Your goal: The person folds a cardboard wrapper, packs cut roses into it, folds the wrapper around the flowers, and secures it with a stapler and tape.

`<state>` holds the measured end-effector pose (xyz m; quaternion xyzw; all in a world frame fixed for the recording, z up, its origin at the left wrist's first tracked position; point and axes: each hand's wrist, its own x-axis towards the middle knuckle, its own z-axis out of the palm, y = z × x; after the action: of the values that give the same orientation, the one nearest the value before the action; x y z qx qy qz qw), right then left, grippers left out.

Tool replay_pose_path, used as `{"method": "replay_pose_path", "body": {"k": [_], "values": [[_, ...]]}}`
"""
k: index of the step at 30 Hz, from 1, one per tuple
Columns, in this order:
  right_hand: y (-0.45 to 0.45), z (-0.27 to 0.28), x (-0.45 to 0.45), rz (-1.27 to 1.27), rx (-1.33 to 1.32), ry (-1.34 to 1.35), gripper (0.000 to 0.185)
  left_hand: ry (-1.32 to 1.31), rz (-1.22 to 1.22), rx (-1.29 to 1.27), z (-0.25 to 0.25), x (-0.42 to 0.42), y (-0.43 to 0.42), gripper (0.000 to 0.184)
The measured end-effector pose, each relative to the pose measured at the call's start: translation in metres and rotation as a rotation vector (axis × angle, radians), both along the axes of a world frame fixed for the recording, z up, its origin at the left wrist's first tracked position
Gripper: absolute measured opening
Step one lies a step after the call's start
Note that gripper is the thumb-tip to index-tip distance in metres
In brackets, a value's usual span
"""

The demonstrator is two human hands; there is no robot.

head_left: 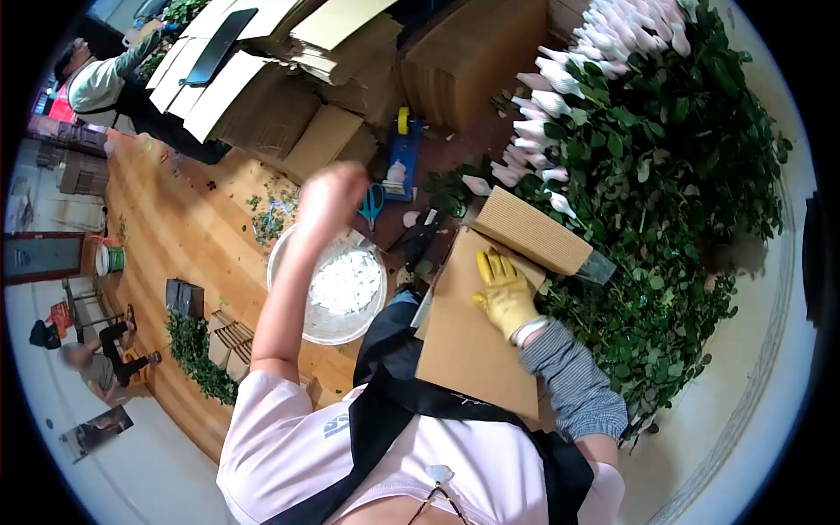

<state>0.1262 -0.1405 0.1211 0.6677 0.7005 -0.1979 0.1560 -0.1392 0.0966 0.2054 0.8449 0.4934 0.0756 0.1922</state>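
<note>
My left hand (332, 199), bare and smeared by motion, is raised near the teal-handled scissors (372, 203); its fingers cannot be made out. In a yellow glove, my right hand (507, 302) lies with spread fingers on a flat brown cardboard piece (472, 337) before my lap. Beyond that glove sits a folded corrugated strip (532, 229). Below my raised hand is a white bucket (382, 302) holding small white pieces (346, 282). A blue tape dispenser (402, 157) with yellow tape stands past the scissors.
Leafy stems (647, 201) with white-wrapped pink buds (551, 105) fill the right side. Cardboard stacks (446, 66) and a phone (222, 45) are at the top. One person (105, 83) stands at upper left; another (101, 367) sits at far left. Greenery (197, 350) lies on the floor.
</note>
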Motion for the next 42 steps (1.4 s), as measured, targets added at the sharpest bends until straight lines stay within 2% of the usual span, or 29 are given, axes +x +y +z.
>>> {"method": "replay_pose_path", "body": {"k": [1,3,5,7,9,12,13,15,17,18,19,21,23,24,25,27,28,31,32,33,35,36,37,38,39,40,41,42], "values": [[-0.004,-0.01,-0.007,-0.028,0.004,-0.072,0.088,-0.005,0.14,0.216,0.006,-0.006,0.018,0.04],[0.002,0.002,-0.008,-0.035,-0.049,-0.096,0.086,-0.021,0.101,0.498,-0.002,-0.018,0.043,0.053],[-0.002,0.002,-0.009,-0.063,-0.034,-0.082,0.086,0.194,0.074,0.381,-0.039,-0.024,0.053,0.059],[-0.002,-0.003,-0.006,-0.046,-0.003,-0.108,0.086,0.306,0.081,0.535,-0.06,-0.02,0.053,0.06],[-0.003,-0.001,-0.008,-0.044,0.003,-0.091,0.086,0.293,0.12,0.537,-0.065,-0.015,0.044,0.055],[-0.005,0.001,-0.008,-0.054,0.068,-0.062,0.086,0.281,0.198,0.572,-0.042,-0.004,0.029,0.03],[-0.006,0.003,-0.008,-0.059,0.106,-0.034,0.084,0.274,0.176,0.574,-0.042,-0.004,0.026,0.03],[-0.005,0.005,-0.01,-0.107,0.047,-0.043,0.085,0.075,0.3,0.546,-0.046,-0.005,0.025,0.022],[-0.008,0.002,-0.008,-0.115,0.071,0.014,0.084,-0.144,0.116,0.956,-0.005,-0.003,0.006,0.015],[-0.009,-0.004,-0.007,-0.118,0.103,0.039,0.083,-0.288,0.135,0.723,0.001,0.002,-0.01,0.013],[-0.003,0.015,-0.009,-0.149,0.118,0.09,0.078,-0.413,0.148,0.48,0.005,0.004,-0.027,0.012],[-0.009,-0.007,-0.006,-0.12,0.13,0.069,0.074,-0.586,-0.034,-0.595,0.013,0.016,-0.055,0.015],[-0.018,-0.028,-0.008,-0.111,0.35,0.058,0.063,-0.592,-0.079,-1.271,-0.018,0.051,-0.078,0.022],[-0.006,-0.003,-0.005,-0.105,-0.098,0.057,0.051,-0.62,-0.032,-1.336,-0.048,0.07,-0.087,0.026],[-0.014,-0.049,-0.002,-0.022,0.243,0.004,0.039,-0.64,0.02,-1.403,-0.083,0.085,-0.093,0.03],[-0.015,-0.022,0.003,-0.138,0.388,0.137,0.028,-0.376,-0.21,-0.928,-0.148,0.093,-0.098,0.036],[-0.019,-0.026,0.003,-0.204,0.475,0.178,0.024,-0.437,-0.185,-0.912,-0.16,0.094,-0.103,0.037],[-0.018,0.008,0.01,-0.55,0.647,0.314,0.02,-0.337,-0.111,-0.713,-0.127,0.101,-0.118,0.038],[-0.017,0.017,0.015,-0.494,0.516,0.313,0.043,-0.321,-0.176,-0.585,-0.134,0.102,-0.119,0.037],[-0.013,0.019,0.015,-0.505,0.524,0.31,0.043,-0.315,-0.249,-0.415,-0.129,0.107,-0.121,0.039],[-0.005,0.019,0.004,-0.216,0.156,0.232,0.079,-0.064,-0.408,-0.217,-0.112,0.118,-0.119,0.041],[-0.013,-0.015,-0.005,-0.122,0.095,0.066,0.103,0.014,-0.442,-0.146,-0.107,0.12,-0.118,0.041],[-0.012,-0.023,-0.01,-0.11,0.058,0.008,0.1,0.09,-0.472,-0.073,-0.102,0.12,-0.117,0.041],[-0.01,-0.026,-0.013,-0.081,0.03,-0.051,0.098,0.074,-0.464,-0.103,-0.093,0.118,-0.117,0.036],[-0.008,-0.028,-0.013,-0.054,0.002,-0.113,0.096,0.019,-0.51,-0.245,-0.083,0.112,-0.112,0.035],[-0.005,-0.042,-0.016,-0.047,-0.07,-0.161,0.076,-0.23,-0.446,-0.872,-0.073,0.107,-0.108,0.038],[-0.007,-0.064,-0.017,0.017,-0.019,-0.28,0.079,-0.342,-0.552,-1.354,-0.053,0.1,-0.101,0.05],[-0.01,-0.085,-0.019,0.076,0.032,-0.403,0.081,-0.418,-0.654,-1.671,-0.033,0.091,-0.104,0.056]]}}
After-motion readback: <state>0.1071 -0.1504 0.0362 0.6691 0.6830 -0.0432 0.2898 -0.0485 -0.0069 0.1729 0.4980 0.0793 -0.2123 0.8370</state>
